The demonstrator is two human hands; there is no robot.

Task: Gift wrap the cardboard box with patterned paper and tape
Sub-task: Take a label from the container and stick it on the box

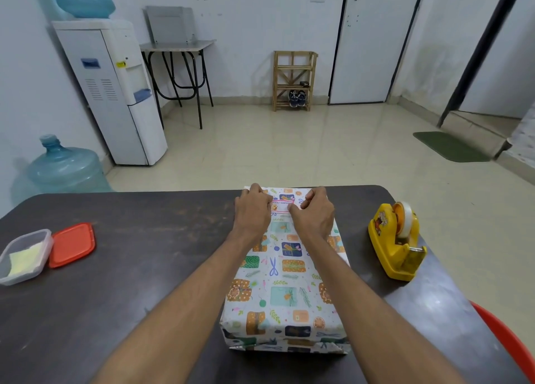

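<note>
Cardboard box (278,268), fully covered in patterned paper (289,296) (gift parcels, scissors and sprigs on white), lying lengthwise on the dark table (144,268), right of centre, far end reaching the table's far edge. Near end folded closed, flap seams showing. Small white label (282,204) with a red border on top of the far end. Both hands stretched out over the box, close together but not touching, one at each end of the label: left hand (253,210) curled at the left end, thumb against it; right hand (314,212) pinching the right end, thumb tip on the near corner, fingers bent above. Cannot tell whether the label lies stuck flat or partly lifted. Yellow tape dispenser (396,241) on the table right of the box, apart from it, roll mounted. Near the table's left edge, clear plastic tub (24,256) holding yellow notes, red lid (71,244) touching its right side. Beyond the table: white water dispenser (115,94), blue bottle (65,166) on the floor, wooden rack (293,81) by the wall.
</note>
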